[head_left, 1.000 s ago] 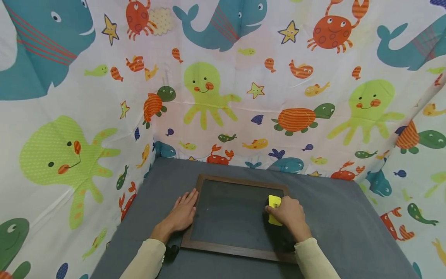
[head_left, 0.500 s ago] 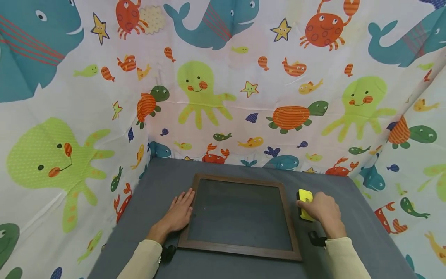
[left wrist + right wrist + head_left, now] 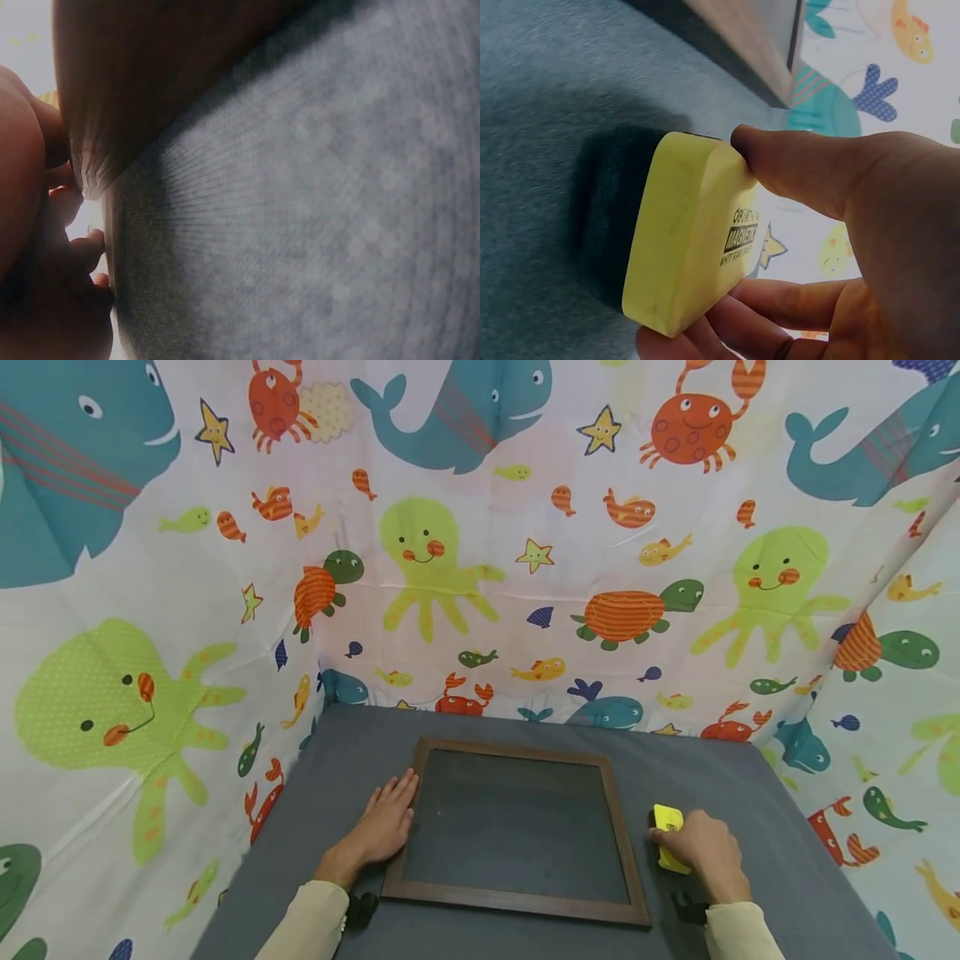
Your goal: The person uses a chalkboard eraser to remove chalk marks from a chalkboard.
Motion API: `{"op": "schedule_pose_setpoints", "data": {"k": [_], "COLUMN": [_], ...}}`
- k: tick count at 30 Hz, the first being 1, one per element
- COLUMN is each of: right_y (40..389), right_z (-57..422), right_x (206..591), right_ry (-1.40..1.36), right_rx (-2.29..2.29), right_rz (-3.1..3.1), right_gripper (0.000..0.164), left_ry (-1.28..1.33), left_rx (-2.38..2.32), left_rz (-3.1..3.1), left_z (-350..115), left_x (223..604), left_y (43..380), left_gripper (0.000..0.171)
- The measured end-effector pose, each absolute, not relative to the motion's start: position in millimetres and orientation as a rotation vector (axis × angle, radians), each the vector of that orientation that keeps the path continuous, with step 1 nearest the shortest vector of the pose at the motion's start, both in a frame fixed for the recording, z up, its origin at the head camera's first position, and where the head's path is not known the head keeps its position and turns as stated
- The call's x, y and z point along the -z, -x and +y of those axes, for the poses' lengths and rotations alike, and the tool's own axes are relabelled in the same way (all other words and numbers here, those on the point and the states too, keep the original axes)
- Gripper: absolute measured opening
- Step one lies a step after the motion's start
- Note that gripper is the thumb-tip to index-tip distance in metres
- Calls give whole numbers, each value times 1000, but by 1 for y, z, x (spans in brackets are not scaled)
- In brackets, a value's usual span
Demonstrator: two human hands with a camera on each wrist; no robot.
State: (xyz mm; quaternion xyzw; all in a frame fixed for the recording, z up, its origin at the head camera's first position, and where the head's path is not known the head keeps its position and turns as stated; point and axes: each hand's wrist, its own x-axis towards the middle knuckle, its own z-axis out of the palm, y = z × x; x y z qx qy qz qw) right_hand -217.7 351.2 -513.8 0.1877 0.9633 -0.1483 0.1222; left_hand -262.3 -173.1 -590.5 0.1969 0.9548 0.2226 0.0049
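Note:
A small blackboard (image 3: 517, 827) in a brown wooden frame lies flat on the grey cloth. My left hand (image 3: 378, 827) rests with its fingers straight along the frame's left side; in the left wrist view the fingers (image 3: 86, 251) are partly hidden in shadow beside the frame. To the right of the board, my right hand (image 3: 705, 847) holds a yellow whiteboard eraser (image 3: 670, 837) between thumb and fingers. Close up in the right wrist view, the eraser (image 3: 690, 232) has a dark felt side facing the cloth and printed lettering on its yellow back.
Grey cloth (image 3: 480, 939) covers the table under the board. White curtains (image 3: 517, 585) printed with sea animals hang behind and on both sides. A black wrist camera strap (image 3: 362, 910) shows near the left cuff.
My right hand has carried the eraser off the board's right part to the cloth on its right, then drawn it slightly nearer to me. My left hand has stayed on the frame.

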Motion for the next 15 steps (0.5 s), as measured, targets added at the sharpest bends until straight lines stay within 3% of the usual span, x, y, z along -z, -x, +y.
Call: {"op": "schedule_pose_setpoints", "data": {"k": [15], "right_y": [216], "right_z": [350], "right_x": [522], "right_ry": [-584], "right_rx": [366], "right_rz": [2740], "right_gripper": [106], "left_ry": [-617], "left_rx": [-692], "left_rz": [2973], "left_z": [-174], "left_x": [587], "left_y": [260], "left_gripper": [58]}}
